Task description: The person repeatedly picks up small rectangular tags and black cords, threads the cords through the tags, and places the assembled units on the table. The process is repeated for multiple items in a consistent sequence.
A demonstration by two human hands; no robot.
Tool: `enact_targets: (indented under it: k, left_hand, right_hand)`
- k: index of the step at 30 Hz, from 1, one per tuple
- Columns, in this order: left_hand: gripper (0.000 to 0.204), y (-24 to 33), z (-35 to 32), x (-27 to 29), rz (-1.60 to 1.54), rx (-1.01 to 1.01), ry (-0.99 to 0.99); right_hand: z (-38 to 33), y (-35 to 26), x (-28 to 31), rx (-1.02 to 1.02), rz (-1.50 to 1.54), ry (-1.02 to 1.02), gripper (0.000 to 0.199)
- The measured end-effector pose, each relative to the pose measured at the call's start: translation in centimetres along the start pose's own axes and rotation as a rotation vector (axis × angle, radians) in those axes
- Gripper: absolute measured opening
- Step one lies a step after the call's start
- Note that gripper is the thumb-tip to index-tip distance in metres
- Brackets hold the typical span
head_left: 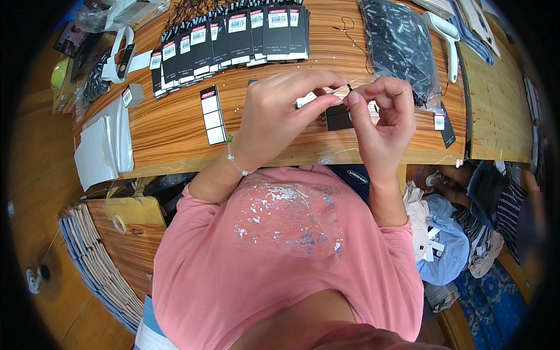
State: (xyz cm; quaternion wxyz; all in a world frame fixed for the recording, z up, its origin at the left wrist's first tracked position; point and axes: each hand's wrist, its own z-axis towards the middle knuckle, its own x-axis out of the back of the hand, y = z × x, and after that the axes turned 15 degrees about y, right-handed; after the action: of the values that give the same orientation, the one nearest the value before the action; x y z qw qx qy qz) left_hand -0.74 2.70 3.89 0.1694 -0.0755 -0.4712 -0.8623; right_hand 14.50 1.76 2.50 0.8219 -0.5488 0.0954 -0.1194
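Over the near part of the table, my left hand (283, 108) and my right hand (385, 116) meet with their fingertips pinched. Between them is a small black hang-tag string (350, 87) with a thick dark piece on it. Just below the fingers sits a black hang tag (338, 120), partly covered by my hands; whether the string passes through it cannot be seen. A white label piece (305, 100) shows behind my left fingers. Left of my left wrist lies a black strip with white label panels (214, 116).
Rows of black hang tags (238, 41) with strings cover the back of the table. A clear bag of black strings (399, 46) lies at the right, beside a white handheld tool (448, 41). White paper sheets (96, 153) and a small label roll (133, 95) are at the left.
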Motion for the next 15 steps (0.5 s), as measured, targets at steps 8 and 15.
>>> enact_targets:
  k: [8,15]
  left_hand:
    - [0.022,-0.42,0.09,-0.04,-0.009,-0.011,-0.018]
    - [0.022,-0.54,0.07,-0.14,0.023,-0.046,-0.051]
  right_hand:
    - [0.54,0.29,0.08,-0.215,0.191,-0.064,0.021]
    - [0.76,0.62,0.0,-0.305,0.3,-0.068,0.023]
